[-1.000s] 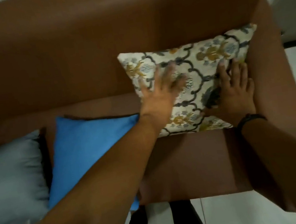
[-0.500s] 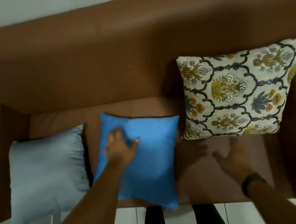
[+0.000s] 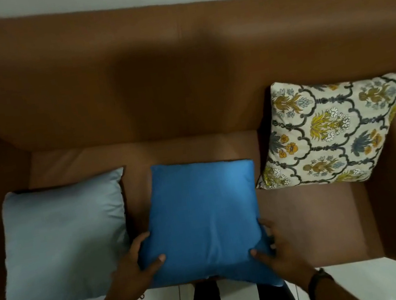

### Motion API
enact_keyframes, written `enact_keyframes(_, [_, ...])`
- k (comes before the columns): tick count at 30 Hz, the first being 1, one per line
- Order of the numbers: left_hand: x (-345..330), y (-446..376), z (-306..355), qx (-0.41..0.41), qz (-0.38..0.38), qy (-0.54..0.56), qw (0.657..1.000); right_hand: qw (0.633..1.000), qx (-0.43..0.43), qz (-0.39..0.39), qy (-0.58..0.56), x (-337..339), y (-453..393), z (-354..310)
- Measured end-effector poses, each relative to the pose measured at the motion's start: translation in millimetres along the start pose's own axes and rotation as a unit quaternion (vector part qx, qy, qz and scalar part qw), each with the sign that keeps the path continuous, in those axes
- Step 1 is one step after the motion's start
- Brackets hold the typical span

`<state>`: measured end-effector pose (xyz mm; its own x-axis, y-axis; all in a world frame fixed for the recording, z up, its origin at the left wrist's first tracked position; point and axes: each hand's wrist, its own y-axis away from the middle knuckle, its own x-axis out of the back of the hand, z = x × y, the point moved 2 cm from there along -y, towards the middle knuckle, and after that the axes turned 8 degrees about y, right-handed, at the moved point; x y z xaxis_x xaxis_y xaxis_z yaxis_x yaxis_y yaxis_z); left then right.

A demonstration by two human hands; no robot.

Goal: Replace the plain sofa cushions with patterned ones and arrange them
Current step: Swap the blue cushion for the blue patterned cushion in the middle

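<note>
Both hands gripped the blue cushion (image 3: 203, 216) mid-sofa (image 3: 178, 62): left hand (image 3: 135, 266) and right hand (image 3: 275, 246) closed on its near corners. The grey cushion (image 3: 64, 246) lay left of it, the patterned cushion (image 3: 331, 128) right.

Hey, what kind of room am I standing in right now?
Most likely a living room at home: a brown sofa against a plain wall, throw cushions on its seat, one blue, one grey, one patterned, and a pale tiled floor.

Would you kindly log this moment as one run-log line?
left hand + right hand: gripping plain blue cushion | plain grey cushion: untouched | patterned floral cushion: placed
</note>
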<state>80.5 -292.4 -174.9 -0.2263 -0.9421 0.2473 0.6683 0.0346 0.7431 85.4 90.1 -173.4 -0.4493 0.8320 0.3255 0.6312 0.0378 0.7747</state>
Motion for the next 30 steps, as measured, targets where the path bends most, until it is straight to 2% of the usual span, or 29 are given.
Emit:
enact_keyframes(4, [34,15,58,-0.021,0.021,0.076,0.997,0.994,-0.039,-0.025,-0.102,52,23,-47])
enact_keyframes(10, [65,-16,154,-0.016,0.015,0.181,0.983,0.963,-0.075,0.013,-0.258,109,-1,-129])
enact_keyframes(20, [50,-131,246,-0.046,0.024,0.16,0.986,0.958,-0.035,0.108,-0.264,135,-115,-224])
enact_keyframes(22, [42,-152,252,-0.058,0.025,0.152,0.986,0.965,-0.01,0.103,-0.242,138,-133,-235])
enact_keyframes(24, [30,-169,247,-0.096,0.074,0.086,0.989,0.969,0.023,0.119,-0.213,136,-148,-234])
enact_keyframes(26, [13,-167,233,-0.154,0.156,-0.047,0.974,0.961,0.084,0.245,-0.094,127,-150,-219])
enact_keyframes(28, [-10,-150,217,-0.245,0.217,-0.203,0.923,0.91,0.181,0.353,0.117,107,-137,-204])
enact_keyframes(29, [-25,-142,211,-0.299,0.219,-0.277,0.887,0.881,0.225,0.355,0.216,92,-131,-199])
enact_keyframes(30, [-40,-137,207,-0.346,0.202,-0.338,0.851,0.854,0.267,0.324,0.307,76,-127,-194])
